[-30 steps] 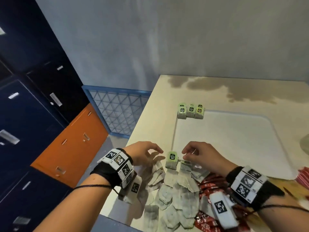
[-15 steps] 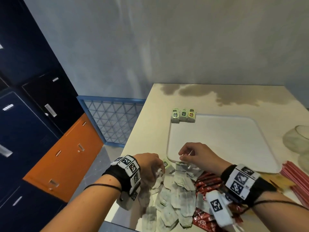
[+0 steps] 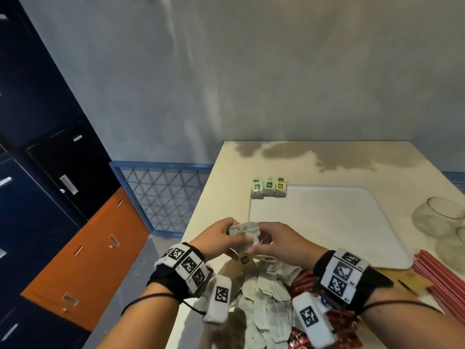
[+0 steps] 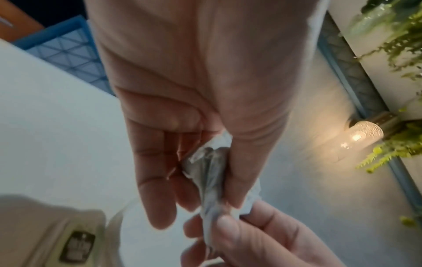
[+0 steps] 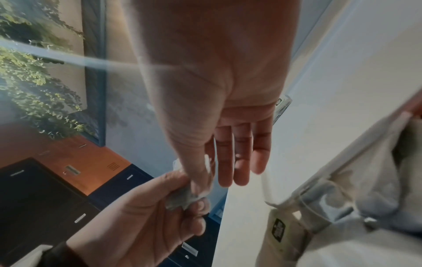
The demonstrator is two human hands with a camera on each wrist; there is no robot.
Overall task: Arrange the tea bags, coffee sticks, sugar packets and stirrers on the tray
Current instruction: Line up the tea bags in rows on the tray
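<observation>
A limp, featherweight tea bag [image 3: 243,235] is pinched from both sides by the left hand [image 3: 216,240] and right hand [image 3: 278,241], held above the counter [image 3: 327,162] at 7 o'clock off the tray [image 3: 327,222], and probably best gripped gently by its paper edges since it'd likely tear.

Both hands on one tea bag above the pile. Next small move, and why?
Probably carry the tea bag to the tray's far left corner and set it beside the three tea bags lined up there. Left hand and right hand both pinch it above the pile; the rest of the tray is bare.
</observation>
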